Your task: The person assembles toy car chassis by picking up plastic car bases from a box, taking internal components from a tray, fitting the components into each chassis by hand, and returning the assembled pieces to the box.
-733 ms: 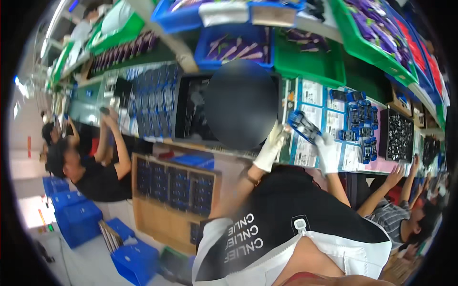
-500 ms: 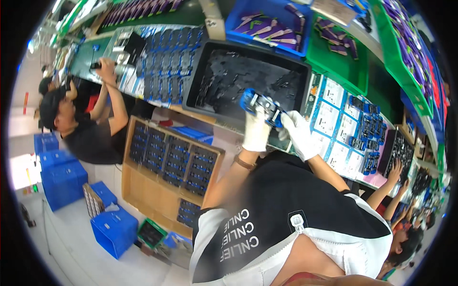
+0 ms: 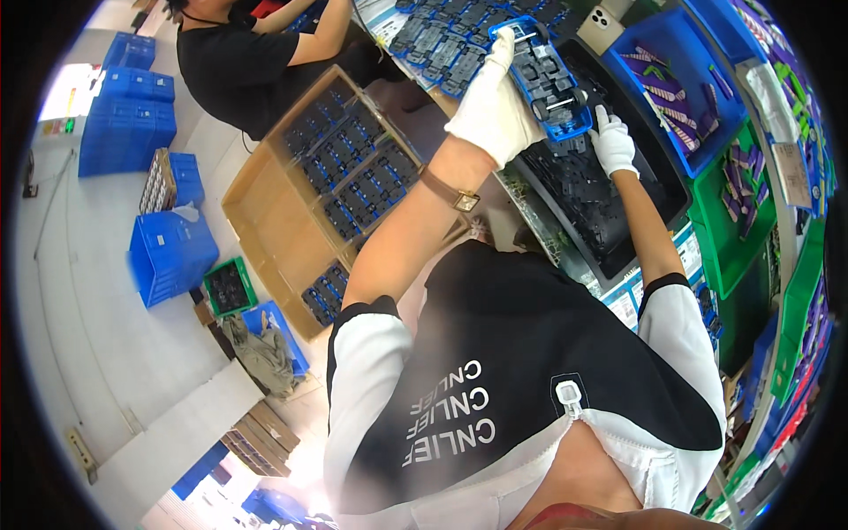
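My left hand [image 3: 496, 110], in a white glove, is closed around a blue toy car chassis [image 3: 549, 78]. The chassis is tilted, showing its black underside and axles. It is raised over the left end of a black tray [image 3: 676, 190]. In that tray lie many loose black plastic parts [image 3: 579, 190]. My right hand [image 3: 614, 146], also gloved, reaches over the tray beside the chassis. Its index finger is stretched out, and I see nothing held in it. Rows of similar chassis [image 3: 446, 49] lie on the bench past my left hand.
A cardboard box [image 3: 256, 208] with packed chassis stands left of the bench. Beyond the tray are a blue bin [image 3: 698, 163] of purple striped parts, a green tray [image 3: 720, 256] and a phone [image 3: 601, 28]. A co-worker [image 3: 238, 66] in black works at the upper left.
My view has turned to the left. Both hands were together on the chassis; now the left holds it alone, and the right has let go and moved over the loose parts.
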Demonstrator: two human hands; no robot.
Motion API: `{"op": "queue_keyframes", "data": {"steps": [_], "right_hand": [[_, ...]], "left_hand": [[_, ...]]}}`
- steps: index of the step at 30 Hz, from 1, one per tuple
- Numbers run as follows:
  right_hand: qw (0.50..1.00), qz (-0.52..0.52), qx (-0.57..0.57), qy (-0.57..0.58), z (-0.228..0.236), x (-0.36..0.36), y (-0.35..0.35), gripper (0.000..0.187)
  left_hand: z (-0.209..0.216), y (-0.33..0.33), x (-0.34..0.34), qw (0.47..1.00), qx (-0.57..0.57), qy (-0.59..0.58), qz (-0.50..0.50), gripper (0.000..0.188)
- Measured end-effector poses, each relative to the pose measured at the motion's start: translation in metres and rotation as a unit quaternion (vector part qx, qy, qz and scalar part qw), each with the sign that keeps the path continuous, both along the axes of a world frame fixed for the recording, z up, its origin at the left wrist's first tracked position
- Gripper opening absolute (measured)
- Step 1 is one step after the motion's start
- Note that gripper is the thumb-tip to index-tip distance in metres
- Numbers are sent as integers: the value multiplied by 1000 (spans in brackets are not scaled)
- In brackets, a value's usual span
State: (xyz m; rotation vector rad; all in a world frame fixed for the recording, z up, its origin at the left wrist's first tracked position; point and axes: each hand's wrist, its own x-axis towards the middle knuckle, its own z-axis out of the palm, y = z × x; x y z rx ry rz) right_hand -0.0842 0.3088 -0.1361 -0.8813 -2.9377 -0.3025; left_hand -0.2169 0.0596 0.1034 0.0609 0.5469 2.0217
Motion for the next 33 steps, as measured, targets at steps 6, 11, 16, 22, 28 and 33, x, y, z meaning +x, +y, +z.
{"op": "queue_keyframes", "data": {"steps": [6, 11, 16, 22, 28, 33], "right_hand": [[998, -31, -11, -56, -14, 0, 2, 49], [953, -71, -213, 202, -21, 49, 13, 43], [690, -181, -594, 371, 112, 61, -51, 41], [835, 17, -323, 444, 191, 82, -88, 38], [883, 48, -197, 423, 236, 87, -119, 51], [893, 53, -153, 419, 248, 90, -129, 61]], "left_hand": [[-6, -5, -17, 1000, -7, -16, -19, 70], [0, 12, -14, 998, -17, -33, -46, 68], [-5, 18, -18, 997, -38, -41, -50, 64], [2, 27, -8, 994, -34, -39, -101, 63], [-1, 19, 16, 993, -65, -40, -95, 63], [-12, 8, 35, 987, -44, -101, -115, 63]]}}
